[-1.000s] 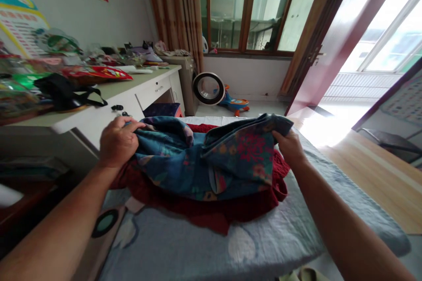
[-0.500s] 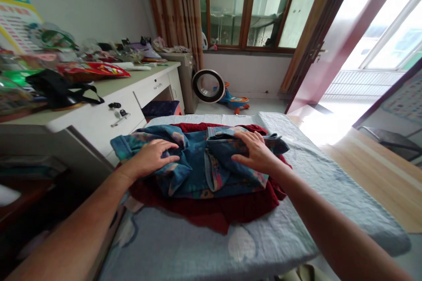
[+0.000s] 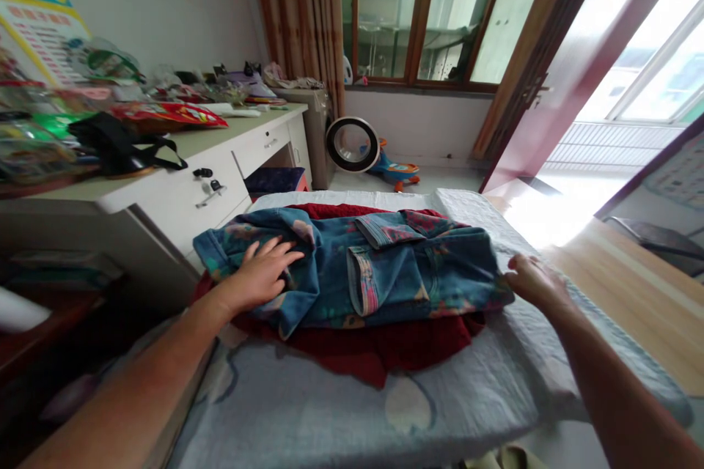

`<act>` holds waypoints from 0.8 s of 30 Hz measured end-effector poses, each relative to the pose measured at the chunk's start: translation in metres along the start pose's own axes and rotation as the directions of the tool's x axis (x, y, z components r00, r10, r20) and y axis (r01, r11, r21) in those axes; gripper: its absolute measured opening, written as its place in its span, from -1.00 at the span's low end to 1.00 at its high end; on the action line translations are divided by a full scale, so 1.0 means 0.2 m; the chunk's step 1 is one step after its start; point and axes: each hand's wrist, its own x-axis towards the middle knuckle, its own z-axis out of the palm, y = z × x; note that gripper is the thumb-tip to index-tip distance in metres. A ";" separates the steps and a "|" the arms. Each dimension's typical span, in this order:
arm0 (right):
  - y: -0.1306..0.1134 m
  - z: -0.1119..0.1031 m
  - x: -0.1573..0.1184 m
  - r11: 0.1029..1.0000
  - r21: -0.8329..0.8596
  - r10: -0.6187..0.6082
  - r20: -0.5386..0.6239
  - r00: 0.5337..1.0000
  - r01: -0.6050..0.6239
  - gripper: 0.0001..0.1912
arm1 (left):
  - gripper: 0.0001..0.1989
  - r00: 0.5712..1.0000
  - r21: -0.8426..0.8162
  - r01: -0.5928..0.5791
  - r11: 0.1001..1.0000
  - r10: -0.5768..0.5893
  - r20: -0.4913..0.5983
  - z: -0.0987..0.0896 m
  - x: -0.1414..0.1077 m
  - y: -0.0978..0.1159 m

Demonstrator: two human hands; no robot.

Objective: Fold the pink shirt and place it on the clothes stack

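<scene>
A blue denim garment with a flower print lies spread out on top of a dark red cloth item. Two of its openings, one with a pink striped edge, show near the middle. My left hand rests on the left part of the denim with its fingers spread. At the garment's right end, my right hand has its fingers closed on the denim's edge. Both cloths lie on a bed-like surface under a grey-blue cover with pale heart shapes.
On the left stands a white desk crowded with bags, a black strapped item and a red packet. Beyond the bed are a front-loading washer with its round door open and a blue-orange ride-on toy. A wooden surface lies to the right.
My right hand has moved right from the garment's top to its right end, and the denim there now extends farther and flatter. My left hand has stayed on the left part.
</scene>
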 end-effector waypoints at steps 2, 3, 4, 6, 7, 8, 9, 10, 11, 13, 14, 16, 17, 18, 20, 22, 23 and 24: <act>-0.09 0.02 -0.05 0.998 -0.041 -0.058 -0.099 0.993 0.054 -0.55 | -0.56 0.998 -0.043 -0.013 0.999 0.011 -0.064 -0.01 0.01 0.07; -0.17 0.02 -0.08 0.987 0.014 -0.153 -0.165 0.974 0.157 -0.53 | -0.59 0.996 -0.078 -0.028 0.997 0.021 -0.083 -0.01 0.02 0.12; -0.27 0.02 -0.10 0.954 0.088 -0.260 -0.229 0.938 0.286 -0.55 | -0.59 0.995 -0.115 -0.039 0.993 0.028 -0.095 -0.01 0.03 0.17; -0.48 0.01 -0.15 0.832 0.178 -0.470 -0.279 0.838 0.526 -0.58 | -0.46 0.994 -0.175 -0.039 0.984 0.021 -0.107 0.00 0.06 0.27; -0.59 0.01 -0.16 0.784 0.182 -0.536 -0.284 0.795 0.594 -0.55 | -0.36 0.993 -0.197 -0.014 0.980 -0.010 -0.118 0.02 0.08 0.32; -0.68 0.01 -0.17 0.748 0.159 -0.600 -0.253 0.759 0.644 -0.49 | -0.27 0.990 -0.218 0.019 0.976 -0.049 -0.131 0.03 0.09 0.36; -0.77 0.02 -0.16 0.711 0.135 -0.661 -0.206 0.721 0.690 -0.45 | -0.21 0.985 -0.245 0.056 0.968 -0.093 -0.142 0.05 0.11 0.39; -0.84 0.03 -0.15 0.673 0.128 -0.716 -0.138 0.685 0.729 -0.46 | -0.20 0.979 -0.282 0.084 0.956 -0.131 -0.153 0.06 0.13 0.41; -0.89 0.04 -0.11 0.641 0.138 -0.755 -0.062 0.652 0.755 -0.54 | -0.22 0.974 -0.324 0.087 0.942 -0.150 -0.173 0.06 0.13 0.43; -0.95 0.05 -0.01 0.643 0.202 -0.762 0.075 0.643 0.739 -0.73 | -0.38 0.963 -0.408 -0.002 0.913 -0.109 -0.248 0.06 0.12 0.44; -0.95 0.05 0.05 0.695 0.237 -0.713 0.110 0.692 0.679 -0.73 | -0.47 0.952 -0.431 -0.086 0.898 -0.054 -0.303 0.05 0.10 0.44; -0.93 0.03 0.19 0.843 0.267 -0.503 0.086 0.860 0.466 -0.69 | -0.61 0.908 -0.414 -0.260 0.872 0.075 -0.411 0.03 0.03 0.45; -0.90 0.01 0.25 0.898 0.267 -0.375 0.052 0.926 0.349 -0.66 | -0.63 0.886 -0.381 -0.321 0.867 0.133 -0.443 0.03 -0.01 0.46; -0.88 0.00 0.29 0.927 0.262 -0.277 0.001 0.961 0.267 -0.67 | -0.62 0.871 -0.339 -0.364 0.868 0.188 -0.455 0.03 -0.05 0.46; -0.84 -0.02 0.32 0.953 0.238 -0.164 -0.113 0.980 0.187 -0.57 | -0.59 0.854 -0.250 -0.423 0.871 0.290 -0.433 0.05 -0.11 0.49; -0.84 -0.02 0.26 0.932 0.233 -0.230 -0.209 0.951 0.277 -0.40 | -0.59 0.835 -0.183 -0.484 0.856 0.389 -0.389 0.10 -0.15 0.51; -0.86 -0.02 0.20 0.894 0.242 -0.324 -0.229 0.918 0.377 -0.35 | -0.61 0.821 -0.162 -0.515 0.842 0.430 -0.375 0.12 -0.16 0.52; -0.87 -0.01 0.13 0.830 0.263 -0.439 -0.236 0.867 0.492 -0.34 | -0.64 0.807 -0.146 -0.540 0.829 0.461 -0.369 0.14 -0.16 0.53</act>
